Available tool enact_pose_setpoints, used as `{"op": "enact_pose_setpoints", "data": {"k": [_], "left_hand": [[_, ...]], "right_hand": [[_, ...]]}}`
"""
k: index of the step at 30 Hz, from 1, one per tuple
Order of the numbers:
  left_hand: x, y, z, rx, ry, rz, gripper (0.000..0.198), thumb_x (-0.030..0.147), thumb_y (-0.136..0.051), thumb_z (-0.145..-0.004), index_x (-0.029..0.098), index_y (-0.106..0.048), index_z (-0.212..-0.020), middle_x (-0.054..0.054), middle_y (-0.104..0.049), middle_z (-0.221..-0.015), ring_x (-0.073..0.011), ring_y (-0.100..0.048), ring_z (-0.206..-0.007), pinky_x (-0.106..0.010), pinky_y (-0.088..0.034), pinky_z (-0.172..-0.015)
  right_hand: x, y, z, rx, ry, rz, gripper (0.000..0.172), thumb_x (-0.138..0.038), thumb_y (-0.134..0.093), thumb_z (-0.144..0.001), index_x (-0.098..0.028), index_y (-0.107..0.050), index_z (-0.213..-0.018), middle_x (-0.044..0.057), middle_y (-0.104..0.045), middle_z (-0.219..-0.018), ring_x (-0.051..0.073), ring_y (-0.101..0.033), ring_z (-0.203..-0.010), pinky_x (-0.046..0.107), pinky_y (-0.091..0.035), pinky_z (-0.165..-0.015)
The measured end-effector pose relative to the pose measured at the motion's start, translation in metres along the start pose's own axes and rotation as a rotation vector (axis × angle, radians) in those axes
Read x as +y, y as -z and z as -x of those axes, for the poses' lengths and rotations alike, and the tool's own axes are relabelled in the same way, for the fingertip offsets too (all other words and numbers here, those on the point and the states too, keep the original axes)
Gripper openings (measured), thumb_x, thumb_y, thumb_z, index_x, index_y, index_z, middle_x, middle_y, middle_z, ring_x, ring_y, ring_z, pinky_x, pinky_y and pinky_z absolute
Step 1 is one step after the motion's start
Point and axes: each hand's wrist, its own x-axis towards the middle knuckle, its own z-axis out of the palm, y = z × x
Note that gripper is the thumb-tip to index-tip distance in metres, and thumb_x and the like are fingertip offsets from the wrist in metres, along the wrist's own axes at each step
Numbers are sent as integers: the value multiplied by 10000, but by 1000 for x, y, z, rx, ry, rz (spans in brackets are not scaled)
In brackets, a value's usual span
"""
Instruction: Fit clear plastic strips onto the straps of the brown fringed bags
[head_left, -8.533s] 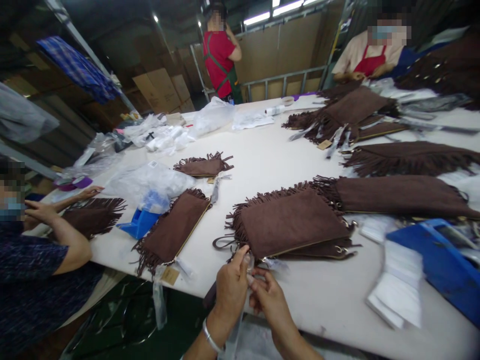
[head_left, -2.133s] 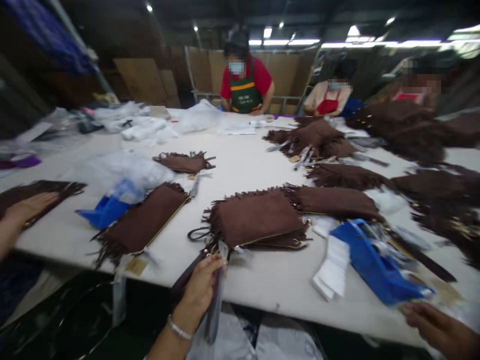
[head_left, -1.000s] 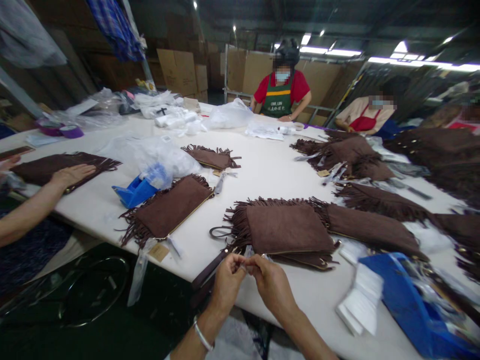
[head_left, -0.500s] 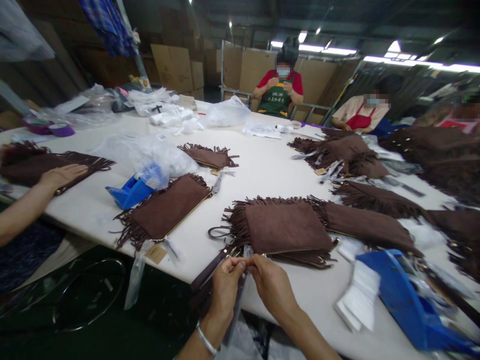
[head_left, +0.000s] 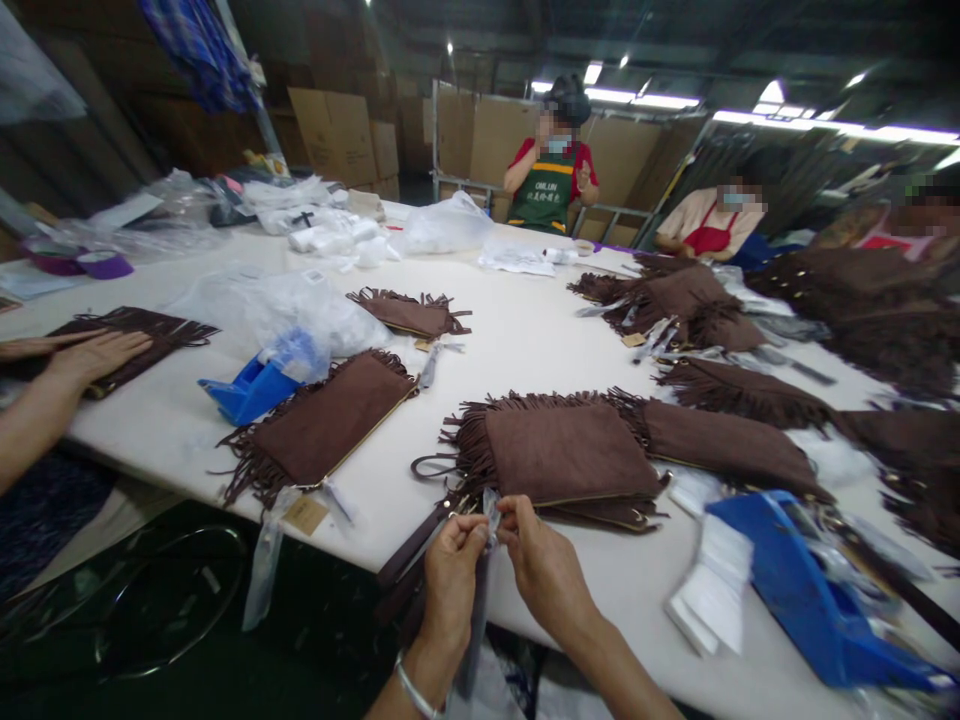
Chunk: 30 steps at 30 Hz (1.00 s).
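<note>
A clear plastic sleeve (head_left: 491,503) is pinched between the closed fingertips of the left hand (head_left: 450,575) and the right hand (head_left: 546,570). It is held at the near edge of the white surface (head_left: 525,340), just in front of the brown fringed bag (head_left: 574,455).

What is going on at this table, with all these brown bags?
A person at the near edge of the white table pinches a clear plastic strip between the left hand and the right hand, close to the corner of a brown fringed bag. The bag's strap hangs over the table edge. To the left, a co-worker's hand lies flat on another fringed bag. More such bags and a blue tray lie around.
</note>
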Motion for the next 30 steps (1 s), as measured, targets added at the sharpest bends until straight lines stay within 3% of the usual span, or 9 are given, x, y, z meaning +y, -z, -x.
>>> {"op": "enact_pose_setpoints", "data": {"k": [9, 15, 20, 24, 30], "left_hand": [[2, 0, 3, 44, -55, 0, 229, 331, -668, -766, 160, -666, -917, -27, -660, -834, -149, -576, -790, -247, -430, -744], [2, 1, 5, 39, -105, -93, 245, 358, -654, -773, 169, -682, -926, -39, -679, -851, -183, -609, -820, -275, -455, -760], [8, 4, 9, 84, -210, -306, 188, 331, -618, -803, 203, -698, -915, -39, -705, -892, -208, -622, -865, -295, -450, -802], [12, 3, 15, 113, -307, -416, 162, 317, -606, -822, 231, -713, -909, -48, -716, -922, -230, -630, -885, -307, -443, -814], [3, 4, 21, 90, -476, -554, 199, 291, -577, -854, 277, -727, -985, -63, -727, -1006, -249, -624, -957, -331, -417, -898]], "right_hand": [[-2, -24, 6, 229, -209, -225, 63, -267, -450, -906, -220, -481, -934, 22, -655, -831, 182, -633, -727, 251, -422, -626], [2, -33, 9, 221, -299, -479, 210, -376, -494, -890, -206, -596, -819, -12, -589, -631, 139, -524, -521, 231, -382, -505], [3, -36, 7, 169, -467, -847, 275, -438, -629, -762, -171, -682, -798, -30, -498, -557, 124, -441, -500, 222, -345, -454], [1, -33, 5, 104, -589, -1202, 282, -413, -714, -673, -165, -712, -808, -16, -520, -663, 109, -440, -602, 191, -348, -491], [1, -41, -1, 150, -732, -1261, 389, -500, -771, -618, -143, -646, -706, -45, -447, -582, 79, -381, -542, 169, -278, -456]]}}
